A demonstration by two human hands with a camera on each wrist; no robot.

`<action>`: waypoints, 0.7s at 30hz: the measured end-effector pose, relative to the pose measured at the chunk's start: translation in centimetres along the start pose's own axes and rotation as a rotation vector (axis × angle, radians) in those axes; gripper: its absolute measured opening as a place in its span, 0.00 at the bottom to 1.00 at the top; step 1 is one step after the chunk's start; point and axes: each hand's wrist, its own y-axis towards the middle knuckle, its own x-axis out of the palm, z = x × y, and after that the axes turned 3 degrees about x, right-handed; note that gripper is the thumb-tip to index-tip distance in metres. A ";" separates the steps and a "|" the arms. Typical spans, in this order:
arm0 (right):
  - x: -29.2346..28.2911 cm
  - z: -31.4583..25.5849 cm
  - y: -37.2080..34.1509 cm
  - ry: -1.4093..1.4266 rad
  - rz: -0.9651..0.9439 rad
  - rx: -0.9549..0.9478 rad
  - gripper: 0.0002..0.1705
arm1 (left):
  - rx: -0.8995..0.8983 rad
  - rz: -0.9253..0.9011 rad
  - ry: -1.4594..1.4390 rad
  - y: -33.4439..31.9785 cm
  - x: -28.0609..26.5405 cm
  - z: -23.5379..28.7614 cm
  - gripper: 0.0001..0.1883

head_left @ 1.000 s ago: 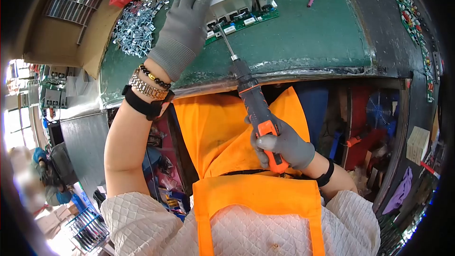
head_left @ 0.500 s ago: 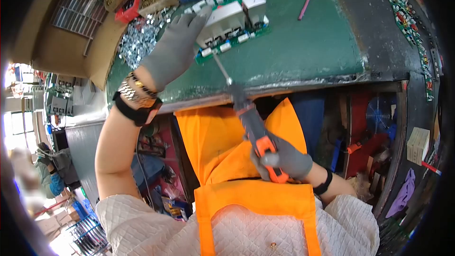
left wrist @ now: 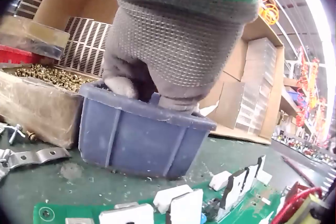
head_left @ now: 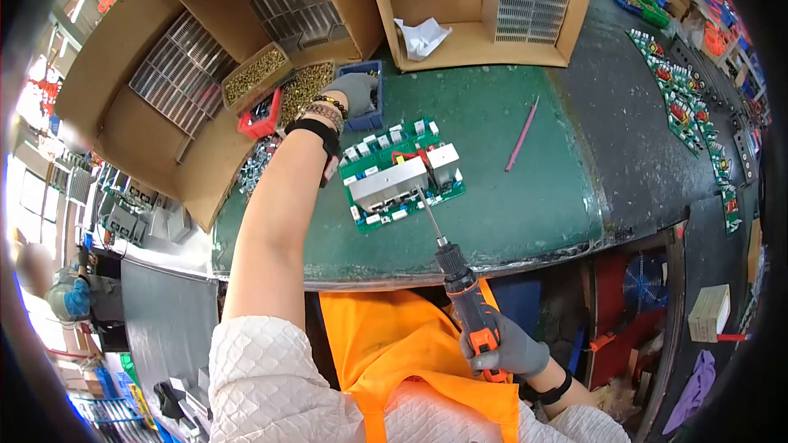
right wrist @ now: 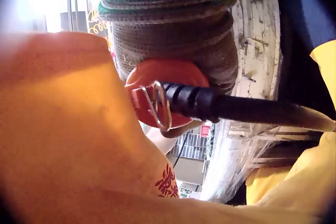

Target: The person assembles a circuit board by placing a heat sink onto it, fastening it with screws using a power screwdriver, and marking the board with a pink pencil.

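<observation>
My gloved left hand [head_left: 357, 94] reaches down into a blue plastic bin [head_left: 364, 121]. In the left wrist view its fingers go below the rim of the bin [left wrist: 142, 140], and the fingertips are hidden; I cannot tell whether they pinch anything. My gloved right hand [head_left: 519, 350] grips an orange and black electric screwdriver [head_left: 469, 302], whose long bit points up and left. The bit's tip overlaps a green circuit board [head_left: 451, 194] beside its silver heat sink [head_left: 386, 184]. From the right wrist, the tool's orange butt [right wrist: 168, 71] and black cable [right wrist: 247, 111] show.
Left of the blue bin stand a box of brass screws [head_left: 305, 86] and a red tray [head_left: 261, 119], with loose metal clips [head_left: 253, 171] nearby. Cardboard boxes [head_left: 460, 41] holding heat sinks line the back. A pink pen-like stick [head_left: 522, 135] lies right of the board.
My left hand has left the heat sink and moved forward into the blue bin. The view has tilted up, and the screwdriver's bit now overlaps the middle of the board instead of its left end.
</observation>
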 end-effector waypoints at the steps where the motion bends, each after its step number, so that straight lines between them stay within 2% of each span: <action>1: -0.2 0.0 0.1 0.000 -0.016 -0.020 0.37 | -0.001 0.007 0.001 0.2 0.2 -0.1 0.20; 4: -0.3 -0.1 0.3 0.018 0.009 0.008 0.37 | 0.000 0.049 0.021 -0.1 0.5 -0.3 0.18; 6: -0.3 -0.3 0.4 0.001 0.005 0.008 0.37 | -0.005 0.141 -0.072 -1.2 0.2 -0.1 0.16; 8: -0.1 -0.4 0.3 -0.014 0.000 0.012 0.37 | -0.039 0.149 -0.078 -2.3 -0.7 0.8 0.13; 10: 0.3 -0.4 0.3 -0.040 0.023 -0.011 0.36 | -0.146 0.237 -0.185 -3.5 -1.2 1.0 0.11; 11: 0.4 -0.6 0.3 -0.050 0.013 -0.016 0.36 | -0.102 0.323 -0.189 -3.8 -0.6 0.2 0.12; 14: 0.7 -0.8 0.4 -0.068 -0.013 -0.023 0.37 | -0.097 0.423 -0.181 -3.6 0.9 -1.6 0.13; 16: 0.8 -0.3 0.5 -0.043 0.013 -0.055 0.39 | -0.109 0.485 -0.245 -4.7 0.5 -1.0 0.14; 18: 0.7 0.1 0.5 -0.032 -0.017 -0.037 0.41 | -0.039 0.676 -0.386 -5.8 0.8 -0.7 0.13; 20: 0.4 0.8 0.7 -0.112 0.063 -0.067 0.50 | -0.013 0.735 -0.705 -7.6 0.3 0.8 0.11; 21: 0.5 1.1 0.6 -0.097 0.046 -0.124 0.50 | -0.040 0.674 -0.913 -8.9 -0.2 2.2 0.10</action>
